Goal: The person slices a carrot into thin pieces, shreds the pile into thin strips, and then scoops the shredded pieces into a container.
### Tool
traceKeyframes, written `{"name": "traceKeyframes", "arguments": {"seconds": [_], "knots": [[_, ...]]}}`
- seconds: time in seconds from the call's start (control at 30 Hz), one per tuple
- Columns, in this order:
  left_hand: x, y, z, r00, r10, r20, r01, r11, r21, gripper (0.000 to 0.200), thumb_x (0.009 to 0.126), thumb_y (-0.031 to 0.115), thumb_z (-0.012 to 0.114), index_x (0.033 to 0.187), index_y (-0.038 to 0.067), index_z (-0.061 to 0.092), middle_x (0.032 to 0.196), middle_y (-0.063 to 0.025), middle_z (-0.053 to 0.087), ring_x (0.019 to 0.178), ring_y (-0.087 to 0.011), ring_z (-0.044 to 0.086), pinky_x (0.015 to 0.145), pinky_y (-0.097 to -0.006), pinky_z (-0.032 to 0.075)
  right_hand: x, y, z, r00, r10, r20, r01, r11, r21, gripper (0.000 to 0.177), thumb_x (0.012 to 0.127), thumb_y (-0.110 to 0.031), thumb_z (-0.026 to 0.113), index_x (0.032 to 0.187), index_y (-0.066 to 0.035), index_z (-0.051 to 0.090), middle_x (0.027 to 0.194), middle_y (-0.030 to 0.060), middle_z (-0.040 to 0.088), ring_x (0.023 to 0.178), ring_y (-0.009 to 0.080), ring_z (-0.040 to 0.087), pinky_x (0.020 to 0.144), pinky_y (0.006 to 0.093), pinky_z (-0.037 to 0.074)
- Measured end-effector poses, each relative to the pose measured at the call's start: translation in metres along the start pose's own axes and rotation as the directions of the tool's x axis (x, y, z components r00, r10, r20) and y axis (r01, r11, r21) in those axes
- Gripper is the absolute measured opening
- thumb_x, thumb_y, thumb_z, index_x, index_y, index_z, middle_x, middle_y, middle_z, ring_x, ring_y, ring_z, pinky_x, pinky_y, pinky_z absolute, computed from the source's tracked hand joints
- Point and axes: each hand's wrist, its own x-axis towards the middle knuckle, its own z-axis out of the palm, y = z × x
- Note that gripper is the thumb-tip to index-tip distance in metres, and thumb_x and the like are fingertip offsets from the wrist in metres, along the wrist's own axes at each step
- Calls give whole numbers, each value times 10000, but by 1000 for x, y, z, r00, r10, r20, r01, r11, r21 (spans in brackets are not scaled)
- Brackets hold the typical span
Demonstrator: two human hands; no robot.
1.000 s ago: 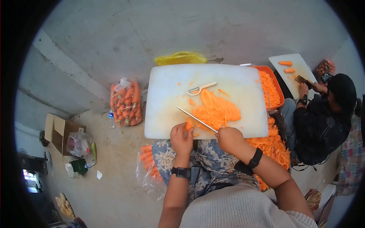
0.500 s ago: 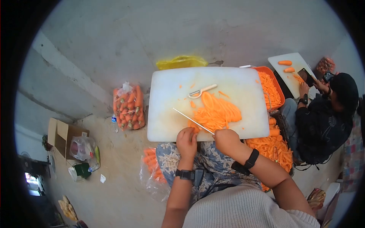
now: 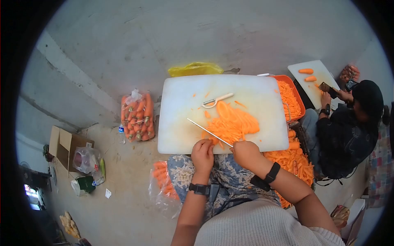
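A large white cutting board (image 3: 176, 106) lies across my lap. My right hand (image 3: 245, 153) is closed round the handle end of a knife (image 3: 207, 130), whose thin blade points up and left over the board. My left hand (image 3: 202, 156) is at the board's near edge, fingers bent down on a piece of carrot (image 3: 214, 140) beside the blade; most of that piece is hidden by the fingers. Just beyond the blade spreads a pile of carrot slices and strips (image 3: 234, 121). A white-handled peeler (image 3: 218, 100) rests above the pile.
To the right stand an orange crate of carrot shreds (image 3: 290, 100) and a container of cut carrots (image 3: 293, 158). A bag of whole carrots (image 3: 138, 116) stands left, another bag (image 3: 164, 178) nearer. A co-worker (image 3: 349, 131) cuts carrots on another board (image 3: 316, 74) at right.
The whole view has shifted slightly. My hands and the knife stay almost in place at the board's near edge. The co-worker's cleaver has changed angle.
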Motion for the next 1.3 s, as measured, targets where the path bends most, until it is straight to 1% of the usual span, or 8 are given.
{"name": "traceKeyframes", "arguments": {"seconds": [0.27,0.47,0.6,0.8,0.87,1.0,1.13,1.3], "knots": [[-1,2,-1,998,-51,32,53,997,-59,146,740,-14,698,882,18,681,901,-123,665,822,-294,651,733,-348,528,-4,-21,-47,988,-10,-156,17,999,46,232,866,-198,602,736,-7,624,616,205,608,600,386,624,569,462,503],[-1,-3,1,997,-71,29,73,994,-76,107,756,-9,690,861,12,682,898,-130,669,819,-285,656,732,-347,528,4,-2,-2,997,-56,-47,57,998,7,260,872,-221,602,729,-5,618,633,212,617,608,383,627,569,454,506],[1,-1,1,995,-96,28,99,991,-88,92,763,-13,682,853,8,682,884,-131,669,815,-285,658,731,-343,527,4,-13,-34,1000,-19,-20,19,1000,19,248,870,-220,603,752,-4,633,648,205,626,626,375,636,583,453,510],[1,-2,3,996,-85,30,86,995,-44,106,759,-27,673,859,6,683,881,-127,671,811,-280,659,724,-333,528,-3,-19,-17,995,0,-102,0,1000,2,231,864,-210,608,779,-2,659,669,203,639,640,362,647,589,456,512],[-2,-4,5,997,-75,-3,74,993,-93,93,751,-9,675,838,22,682,852,-116,667,786,-297,649,714,-354,521,1,-7,8,999,-16,-43,16,1000,13,231,863,-211,611,764,-6,650,647,201,629,629,360,644,569,452,508],[-1,-3,4,998,-67,-5,66,993,-96,100,743,-12,681,837,23,683,845,-116,666,778,-299,647,707,-357,521,4,-15,-19,999,-51,-13,51,998,-33,241,866,-219,611,748,-11,646,634,194,623,623,357,641,565,451,507],[-2,-1,5,996,-93,-4,92,993,-70,99,744,-7,685,836,30,686,843,-112,665,779,-296,646,708,-354,520,0,-27,-45,996,-33,-86,34,999,18,255,870,-225,607,732,-15,648,633,193,622,622,356,641,565,451,507],[-3,-4,4,999,-51,-3,51,998,-26,96,757,-15,685,851,6,685,875,-128,666,793,-279,653,702,-334,528,0,-18,-12,994,-20,-105,21,1000,10,267,875,-230,603,726,-13,646,631,198,621,611,358,639,568,445,511]]}}
